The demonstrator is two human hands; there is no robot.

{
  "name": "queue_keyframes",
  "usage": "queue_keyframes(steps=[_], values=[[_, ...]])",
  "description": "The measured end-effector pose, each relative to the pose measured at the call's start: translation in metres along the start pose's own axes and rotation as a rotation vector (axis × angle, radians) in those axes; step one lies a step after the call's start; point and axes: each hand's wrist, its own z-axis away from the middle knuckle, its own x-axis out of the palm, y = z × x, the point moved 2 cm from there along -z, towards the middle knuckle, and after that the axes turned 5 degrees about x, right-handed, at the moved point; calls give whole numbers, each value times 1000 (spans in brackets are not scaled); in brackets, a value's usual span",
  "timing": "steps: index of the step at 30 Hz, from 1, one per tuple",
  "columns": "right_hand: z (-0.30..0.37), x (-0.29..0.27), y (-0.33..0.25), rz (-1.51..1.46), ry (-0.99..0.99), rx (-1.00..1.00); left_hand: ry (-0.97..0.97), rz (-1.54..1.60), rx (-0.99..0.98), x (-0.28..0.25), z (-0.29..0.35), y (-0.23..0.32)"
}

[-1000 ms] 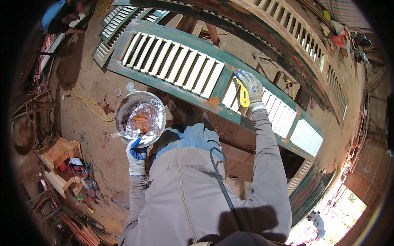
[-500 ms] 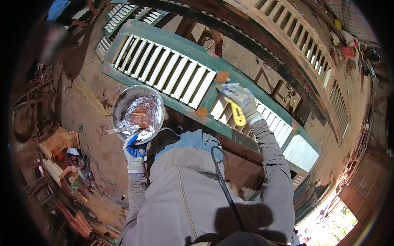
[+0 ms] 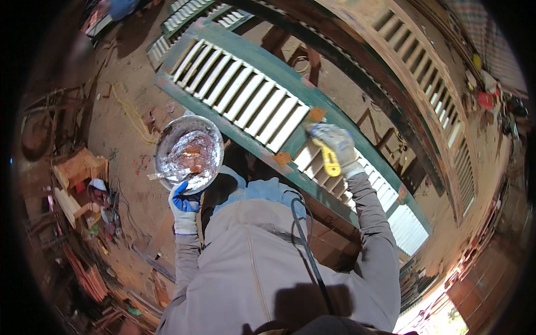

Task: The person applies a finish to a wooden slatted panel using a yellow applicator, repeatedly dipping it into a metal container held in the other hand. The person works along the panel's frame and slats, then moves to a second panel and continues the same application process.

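Right hand [image 3: 336, 147] seemingly off edge patch [image 3: 317, 114]

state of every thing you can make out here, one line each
left hand: gloved, gripping the bowl's near edge
bowl: held up, brown material inside
flat strip: resting across the bowl's rim
right hand: gloved, closed on the yellow-handled tool
yellow-handled tool: held over the green shutter, far end unclear
green shutter: orange-brown patches, gaps between left-side slats
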Motion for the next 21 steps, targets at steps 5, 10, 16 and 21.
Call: queue_keyframes(steps=[5,10,16,21], values=[[-5,-4,10,175,77,85,5,42,5,-2,-9,15],[-19,-23,-18,23,53,154,42,192,-74,8,-20,36],[-136,-5,-67,-29,190,83,78,287,-64,-49,-71,55],[-288,44,-137,11,128,-74,142,286,-16,-65,-103,80]])
